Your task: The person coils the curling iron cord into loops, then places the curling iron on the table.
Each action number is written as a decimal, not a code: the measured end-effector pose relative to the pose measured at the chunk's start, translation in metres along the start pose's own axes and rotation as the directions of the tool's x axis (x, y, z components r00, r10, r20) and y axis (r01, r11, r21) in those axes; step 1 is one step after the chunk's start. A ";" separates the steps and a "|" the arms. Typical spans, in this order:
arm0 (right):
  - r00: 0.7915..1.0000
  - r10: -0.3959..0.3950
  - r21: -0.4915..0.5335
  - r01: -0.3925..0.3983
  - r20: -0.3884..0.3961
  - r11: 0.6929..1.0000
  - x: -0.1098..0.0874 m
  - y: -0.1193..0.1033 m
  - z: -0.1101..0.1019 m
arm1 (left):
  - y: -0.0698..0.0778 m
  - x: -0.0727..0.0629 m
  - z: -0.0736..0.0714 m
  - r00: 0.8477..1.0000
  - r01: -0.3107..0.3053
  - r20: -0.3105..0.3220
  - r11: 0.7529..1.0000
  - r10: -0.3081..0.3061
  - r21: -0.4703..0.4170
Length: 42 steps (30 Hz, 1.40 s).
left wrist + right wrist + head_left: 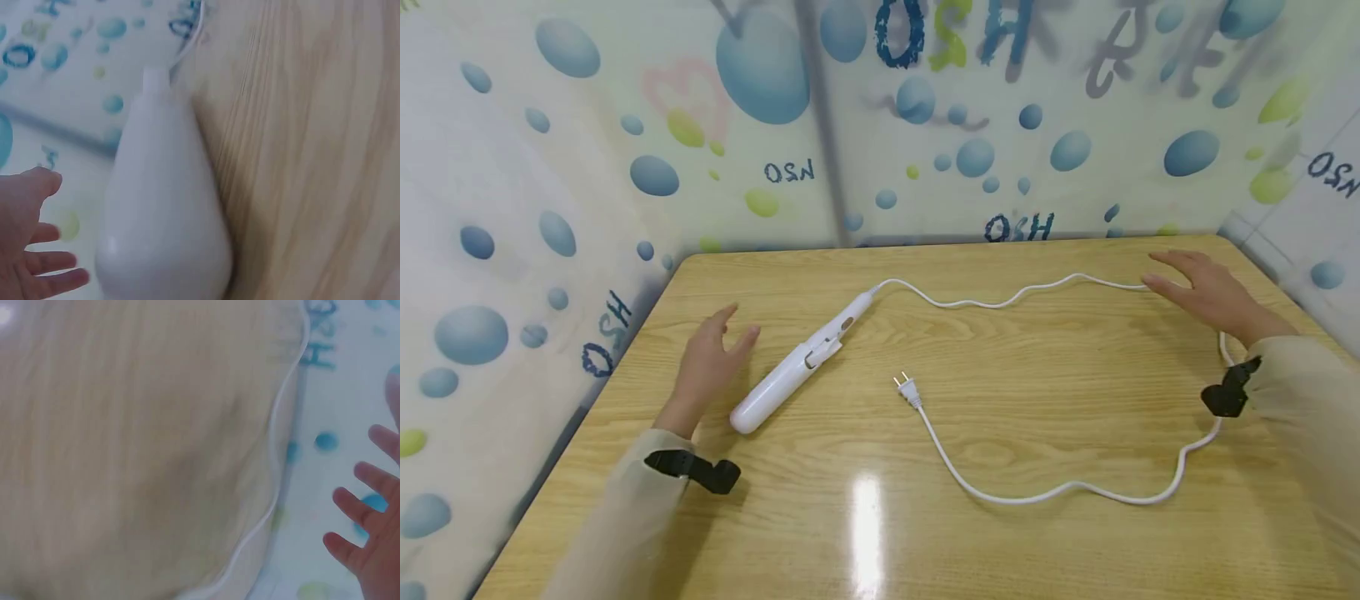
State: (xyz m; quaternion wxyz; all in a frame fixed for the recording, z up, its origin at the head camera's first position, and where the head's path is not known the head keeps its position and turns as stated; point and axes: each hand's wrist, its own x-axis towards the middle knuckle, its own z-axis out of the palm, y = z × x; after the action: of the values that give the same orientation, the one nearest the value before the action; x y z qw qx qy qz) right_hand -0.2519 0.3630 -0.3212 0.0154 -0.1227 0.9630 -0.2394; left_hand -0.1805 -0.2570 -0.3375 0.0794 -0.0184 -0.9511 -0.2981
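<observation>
A white curling iron or hair straightener (790, 371), its exact kind unclear, lies diagonally on the wooden table, the thick rounded end toward me. From its thin far end a white cord (977, 303) runs right, passes under the right hand and arm, and curves back to a two-pin plug (908, 390) near the table's middle. My left hand (707, 362) hovers left of the thick end, fingers apart and holding nothing; the white body (162, 206) looms large in the left wrist view. Over the cord at the far right, my right hand (1210, 292) has its fingers spread (353, 550) and grips nothing.
The wooden table (1037, 375) ends at a back edge against a printed curtain (880, 150) with blue and green spots. More of this cloth hangs along both sides. Black camera straps (692, 468) sit on both wrists, over beige sleeves.
</observation>
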 end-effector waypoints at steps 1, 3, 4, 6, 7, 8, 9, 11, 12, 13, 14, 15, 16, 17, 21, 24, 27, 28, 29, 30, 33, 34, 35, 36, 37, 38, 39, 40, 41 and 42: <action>1.000 -0.011 0.019 0.010 0.015 1.000 0.007 -0.009 0.002 | 0.006 -0.002 0.003 1.000 -0.012 0.014 0.999 0.013 -0.038; 0.998 -0.028 0.035 0.027 0.047 0.999 0.022 -0.029 0.007 | 0.015 -0.006 0.009 0.998 -0.024 0.051 0.995 0.029 -0.093; 0.997 -0.037 0.036 0.035 0.064 0.999 0.029 -0.039 0.010 | 0.019 -0.009 0.011 0.997 -0.026 0.070 0.994 0.033 -0.106; 0.995 -0.062 0.041 0.058 0.084 0.997 0.043 -0.057 0.019 | 0.025 -0.013 0.016 0.994 -0.020 0.106 0.992 0.033 -0.121; 0.993 -0.075 0.049 0.071 0.091 0.996 0.050 -0.066 0.024 | 0.028 -0.016 0.018 0.992 -0.019 0.120 0.993 0.033 -0.118; 0.991 -0.088 0.057 0.083 0.103 0.995 0.057 -0.074 0.030 | 0.029 -0.018 0.020 0.991 -0.015 0.130 0.993 0.030 -0.115; 0.988 -0.107 0.066 0.100 0.112 0.993 0.064 -0.081 0.036 | 0.031 -0.020 0.022 0.991 -0.013 0.134 0.994 0.028 -0.109; 0.980 -0.143 0.092 0.132 0.136 0.987 0.076 -0.095 0.048 | 0.034 -0.024 0.024 0.990 -0.008 0.136 0.995 0.021 -0.101; 0.975 -0.160 0.105 0.145 0.152 0.984 0.081 -0.102 0.055 | 0.035 -0.025 0.025 0.991 -0.010 0.133 0.995 0.023 -0.095; 0.970 -0.174 0.120 0.155 0.171 0.981 0.085 -0.108 0.061 | 0.035 -0.026 0.027 0.991 -0.012 0.130 0.996 0.023 -0.089; 0.963 -0.194 0.128 0.172 0.185 0.977 0.089 -0.114 0.067 | 0.035 -0.028 0.028 0.991 -0.013 0.128 0.996 0.024 -0.088; 0.957 -0.213 0.135 0.189 0.199 0.973 0.092 -0.119 0.073 | 0.036 -0.029 0.029 0.992 -0.015 0.124 0.996 0.026 -0.086; 0.949 -0.231 0.149 0.202 0.214 0.968 0.094 -0.125 0.078 | 0.035 -0.030 0.030 0.992 -0.017 0.121 0.996 0.027 -0.083; 0.942 -0.245 0.162 0.211 0.229 0.964 0.096 -0.129 0.084 | 0.035 -0.030 0.032 0.993 -0.020 0.119 0.997 0.030 -0.080; 0.918 -0.300 0.185 0.258 0.259 0.948 0.105 -0.144 0.103 | 0.033 -0.033 0.035 0.993 -0.022 0.111 0.998 0.029 -0.062; 0.916 -0.312 0.187 0.271 0.252 0.944 0.110 -0.149 0.115 | 0.031 -0.033 0.037 0.995 -0.024 0.096 0.999 0.028 -0.046; 0.924 -0.312 0.182 0.275 0.221 0.944 0.113 -0.152 0.123 | 0.031 -0.033 0.039 0.997 -0.024 0.070 1.000 0.025 -0.009; 0.928 -0.309 0.181 0.274 0.208 0.945 0.113 -0.152 0.124 | 0.032 -0.032 0.040 0.998 -0.027 0.060 1.000 0.027 0.009; 0.930 -0.310 0.180 0.277 0.195 0.944 0.113 -0.151 0.124 | 0.032 -0.031 0.041 0.998 -0.028 0.050 0.999 0.026 0.027; 0.933 -0.310 0.177 0.279 0.183 0.944 0.113 -0.151 0.125 | 0.033 -0.031 0.042 0.999 -0.027 0.039 0.999 0.025 0.043; 0.935 -0.320 0.164 0.296 0.151 0.941 0.113 -0.149 0.125 | 0.035 -0.029 0.045 1.000 -0.025 0.015 0.997 0.024 0.071; 0.936 -0.320 0.160 0.297 0.145 0.941 0.113 -0.149 0.125 | 0.036 -0.028 0.046 1.000 -0.025 0.011 0.997 0.024 0.072; 0.937 -0.320 0.156 0.298 0.141 0.942 0.113 -0.148 0.125 | 0.036 -0.028 0.047 1.000 -0.024 0.007 0.997 0.023 0.069; 0.938 -0.316 0.153 0.295 0.140 0.943 0.112 -0.147 0.125 | 0.036 -0.027 0.048 1.000 -0.025 0.003 0.998 0.024 0.064; 0.940 -0.311 0.153 0.290 0.140 0.945 0.112 -0.147 0.125 | 0.035 -0.027 0.048 1.000 -0.027 0.000 0.998 0.027 0.058; 0.942 -0.305 0.148 0.284 0.140 0.947 0.112 -0.147 0.124 | 0.035 -0.027 0.048 1.000 -0.030 -0.003 0.998 0.030 0.049; 0.944 -0.298 0.144 0.278 0.142 0.950 0.111 -0.146 0.123 | 0.034 -0.027 0.049 0.999 -0.035 -0.007 0.999 0.035 0.041; 0.945 -0.296 0.139 0.277 0.140 0.951 0.110 -0.146 0.122 | 0.033 -0.027 0.049 0.999 -0.042 -0.014 0.999 0.042 0.033; 0.946 -0.294 0.133 0.276 0.137 0.952 0.110 -0.146 0.120 | 0.032 -0.027 0.049 0.999 -0.049 -0.022 0.998 0.049 0.026; 0.946 -0.293 0.129 0.276 0.138 0.953 0.109 -0.146 0.118 | 0.031 -0.027 0.048 0.998 -0.053 -0.028 0.998 0.054 0.018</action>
State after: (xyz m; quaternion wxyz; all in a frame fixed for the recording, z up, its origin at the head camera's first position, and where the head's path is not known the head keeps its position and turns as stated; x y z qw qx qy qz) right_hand -0.3134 0.1580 -0.3542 0.0624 -0.2776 0.9167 -0.2804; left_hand -0.1580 -0.2038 -0.3635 0.1010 -0.0390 -0.9515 -0.2879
